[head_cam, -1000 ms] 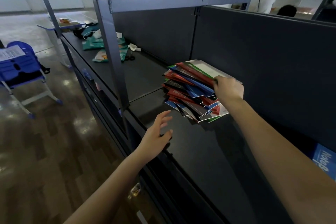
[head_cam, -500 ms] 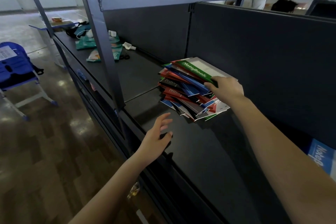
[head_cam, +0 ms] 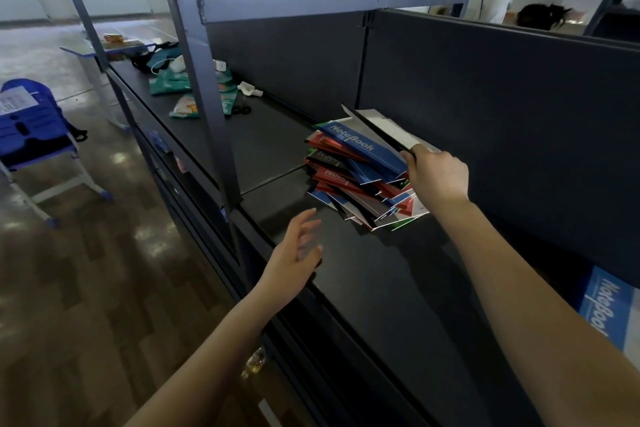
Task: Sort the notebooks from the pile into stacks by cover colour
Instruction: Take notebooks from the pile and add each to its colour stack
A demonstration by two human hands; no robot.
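Left hand (head_cam: 294, 260), lower centre of frame: fingers spread and loose, holding nothing, over the front edge of the dark shelf (head_cam: 381, 305); I cannot tell whether it touches. Centre frame: the pile of notebooks (head_cam: 349, 184) lies on the shelf near the back panel, fanned out in red, blue and black with a green edge showing, and a blue notebook (head_cam: 360, 146) on top. Just right of that, one lifted notebook (head_cam: 384, 130) is tilted up off the pile, the right hand (head_cam: 438, 173) gripping its near edge with curled fingers. My read: the step is drawing one notebook from the pile. The next move calls for turning it to read its colour, then carrying it to the matching stack. Its cover faces away, only a pale grey side shows, so colour unknown. Pile count not readable. At the right edge of frame another blue notebook (head_cam: 602, 308) is cut off; possibly a blue stack, unconfirmed.
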